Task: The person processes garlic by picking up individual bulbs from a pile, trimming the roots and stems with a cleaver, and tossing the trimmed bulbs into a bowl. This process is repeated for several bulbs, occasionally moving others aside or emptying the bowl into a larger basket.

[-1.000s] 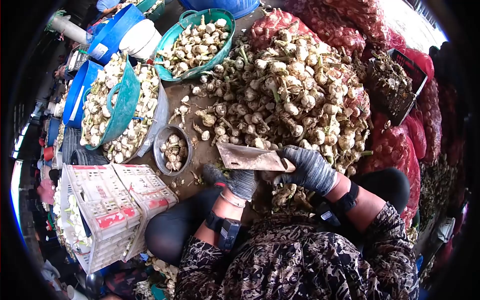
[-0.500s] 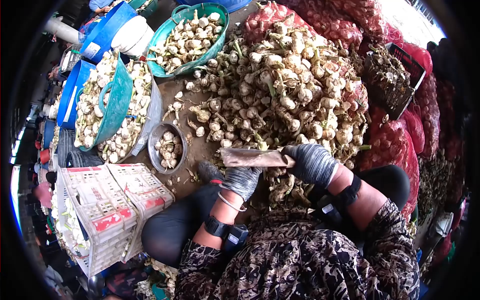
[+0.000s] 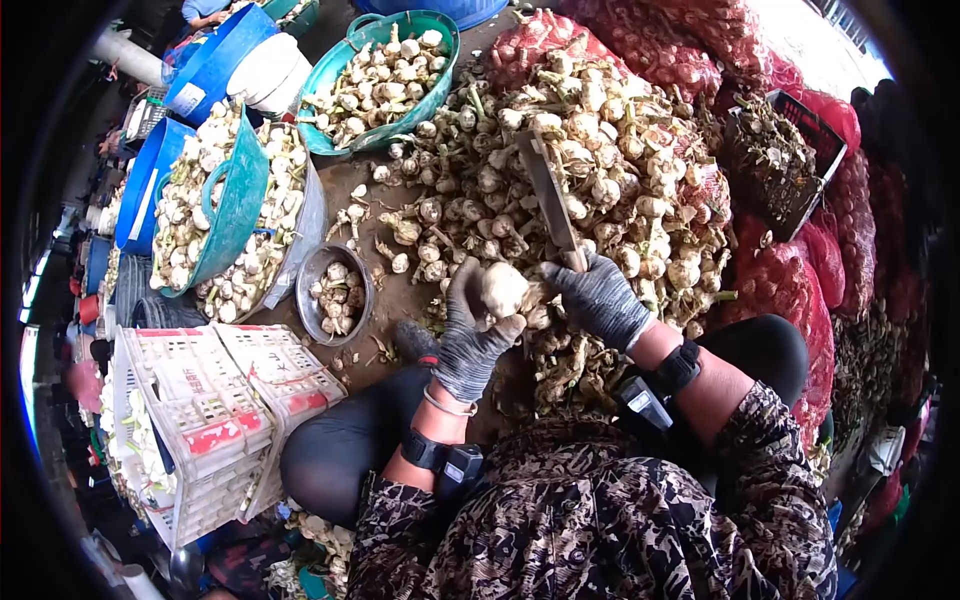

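Currently the left hand [image 3: 468, 335], in a grey knit glove, cups a pale garlic bulb [image 3: 503, 288] over the lap; the right hand [image 3: 600, 297] grips a rusty flat-bladed cleaver [image 3: 549, 200] raised over the heap of untrimmed garlic [image 3: 600, 170]. A misjudged chop could strike the left fingers; the bulb's stem orientation appears hidden.

bare ground [image 3: 400, 290] — garlic heap [image 3: 580, 150], metal bowl [image 3: 322, 262], tubs [image 3: 345, 75].

A pale, dirt-streaked garlic bulb [image 3: 503, 288] sits upright just in front of the big garlic heap [image 3: 590, 170], and a rusty flat cleaver [image 3: 551, 200] stands raised over that heap, blade pointing away.
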A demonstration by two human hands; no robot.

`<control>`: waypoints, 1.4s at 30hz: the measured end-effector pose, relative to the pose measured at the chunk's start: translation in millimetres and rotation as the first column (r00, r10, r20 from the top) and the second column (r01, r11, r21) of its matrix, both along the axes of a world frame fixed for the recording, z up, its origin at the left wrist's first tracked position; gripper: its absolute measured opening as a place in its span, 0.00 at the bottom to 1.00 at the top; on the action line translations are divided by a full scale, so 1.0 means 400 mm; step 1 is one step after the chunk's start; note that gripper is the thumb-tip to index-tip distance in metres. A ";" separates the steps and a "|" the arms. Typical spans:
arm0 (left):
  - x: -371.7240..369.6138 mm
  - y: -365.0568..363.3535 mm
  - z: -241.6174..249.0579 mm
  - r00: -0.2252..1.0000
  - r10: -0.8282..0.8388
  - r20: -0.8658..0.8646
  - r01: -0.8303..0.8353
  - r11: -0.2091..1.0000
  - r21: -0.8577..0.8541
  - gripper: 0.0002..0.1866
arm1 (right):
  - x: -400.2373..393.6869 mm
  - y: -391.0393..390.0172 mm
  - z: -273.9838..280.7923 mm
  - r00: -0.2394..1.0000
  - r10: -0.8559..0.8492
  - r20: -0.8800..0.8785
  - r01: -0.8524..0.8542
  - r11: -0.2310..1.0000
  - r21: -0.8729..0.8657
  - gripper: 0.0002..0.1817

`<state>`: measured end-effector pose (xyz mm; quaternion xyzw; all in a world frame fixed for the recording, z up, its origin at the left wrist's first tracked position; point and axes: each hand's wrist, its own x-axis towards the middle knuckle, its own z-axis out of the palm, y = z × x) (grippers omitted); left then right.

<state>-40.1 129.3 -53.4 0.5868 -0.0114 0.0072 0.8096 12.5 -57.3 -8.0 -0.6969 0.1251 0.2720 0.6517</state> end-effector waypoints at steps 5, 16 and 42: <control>0.006 0.000 -0.028 0.982 -0.166 -0.087 0.164 0.986 -0.033 0.35 | -0.037 0.016 -0.045 0.954 -0.087 -0.287 0.204 0.889 0.409 0.10; -0.016 0.077 -0.193 0.777 -0.407 0.480 -0.399 0.271 0.876 0.31 | -0.079 -0.066 0.052 0.446 0.768 0.460 -0.145 0.569 -0.809 0.19; 0.296 0.186 -0.162 0.752 0.226 -0.620 -0.364 0.925 -0.105 0.25 | 0.017 -0.070 -0.066 0.830 0.464 0.308 -0.173 0.741 -0.649 0.15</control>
